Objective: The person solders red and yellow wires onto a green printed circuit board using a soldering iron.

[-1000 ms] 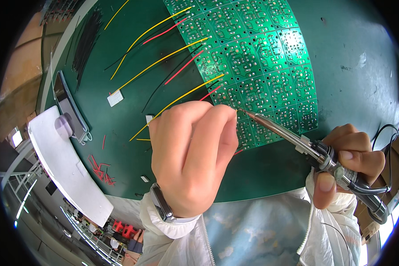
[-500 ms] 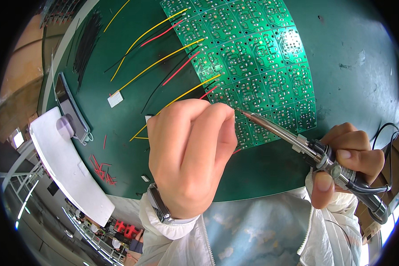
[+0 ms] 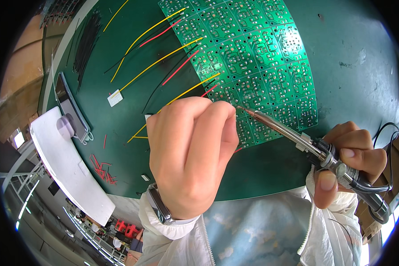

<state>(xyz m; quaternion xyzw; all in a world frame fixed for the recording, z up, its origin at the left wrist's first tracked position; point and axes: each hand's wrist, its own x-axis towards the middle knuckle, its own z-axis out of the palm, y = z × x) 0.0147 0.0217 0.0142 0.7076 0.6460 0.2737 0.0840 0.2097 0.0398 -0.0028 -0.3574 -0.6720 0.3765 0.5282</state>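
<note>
A green circuit board panel (image 3: 266, 53), divided into several small repeated circuits, lies on the green mat. Yellow wires (image 3: 157, 57), red wires (image 3: 180, 67) and black wires (image 3: 164, 80) stick out from its left edge. My right hand (image 3: 348, 164) is wrapped round a soldering iron (image 3: 292, 135) with a cable at its rear. The iron's tip points left at the board, close to my left fingertips. My left hand (image 3: 190, 155) is closed in a pinch over the board's lower left edge. Whatever sits between its fingertips is hidden from view.
A bundle of black wires (image 3: 86, 48) and a loose yellow wire (image 3: 116, 15) lie at the far left. Nearer are a phone (image 3: 71, 108), a white curved stand (image 3: 71, 164) and short red wire pieces (image 3: 103, 170). A small white block (image 3: 115, 98) lies by the yellow wires.
The board has shifted and turned very slightly. The iron's tip has moved a little up and to the right. My left hand keeps its pinch at nearly the same spot.
</note>
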